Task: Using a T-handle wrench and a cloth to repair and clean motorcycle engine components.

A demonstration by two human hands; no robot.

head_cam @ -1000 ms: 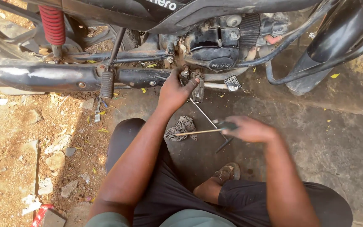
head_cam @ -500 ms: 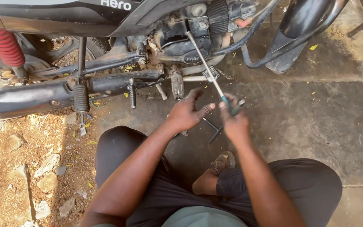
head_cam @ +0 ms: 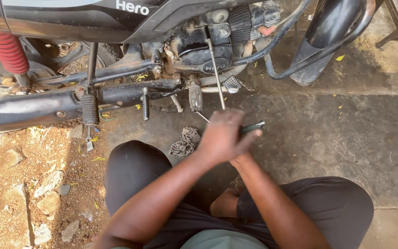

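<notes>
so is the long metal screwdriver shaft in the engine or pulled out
In. The long metal screwdriver shaft runs from both hands, left hand on top, up to the black motorcycle engine, its tip against the casing.

Outdoor daylight — stained concrete floor (head_cam: 346,138) at right, red dirt w/ stones (head_cam: 19,184) at left

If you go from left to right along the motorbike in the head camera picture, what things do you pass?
Red spring → black footrest peg → long metal rod → front mudguard.
</notes>
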